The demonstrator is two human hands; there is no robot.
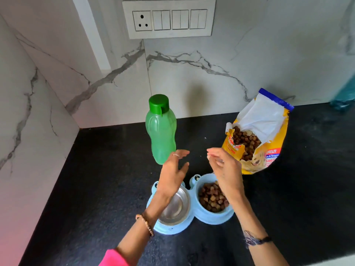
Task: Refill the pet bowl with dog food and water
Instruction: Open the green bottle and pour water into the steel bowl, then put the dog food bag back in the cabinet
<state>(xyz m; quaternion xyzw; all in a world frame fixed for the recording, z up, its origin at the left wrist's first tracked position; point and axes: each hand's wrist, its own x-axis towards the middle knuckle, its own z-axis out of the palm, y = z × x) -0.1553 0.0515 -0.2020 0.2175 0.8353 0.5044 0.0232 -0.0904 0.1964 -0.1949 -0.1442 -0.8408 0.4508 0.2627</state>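
Kibble side of pet bowl (194, 217) at 6 o'clock full, steel side dry. Left hand (173, 173) spread, empty, nearing capped bottle (161, 129) at 11. Right hand (224, 167) loose, empty, beside food bag (257, 131) at 1.

Corner setup: black speckled stone bench (107, 169), glossy, meets white marble-look wall tiles (192, 73) with grey veining on the back wall and the left side wall (28, 112). Vertical tile joint runs down the back wall below the switch plate. White switch panel (169, 19) mounted high on the back wall: one three-pin socket (142, 21) at left, rocker switches (180, 19) to its right. Teal object (343, 96) at far right edge, partly cut off, can't identify. Soft daylight, faint reflections on tiles.
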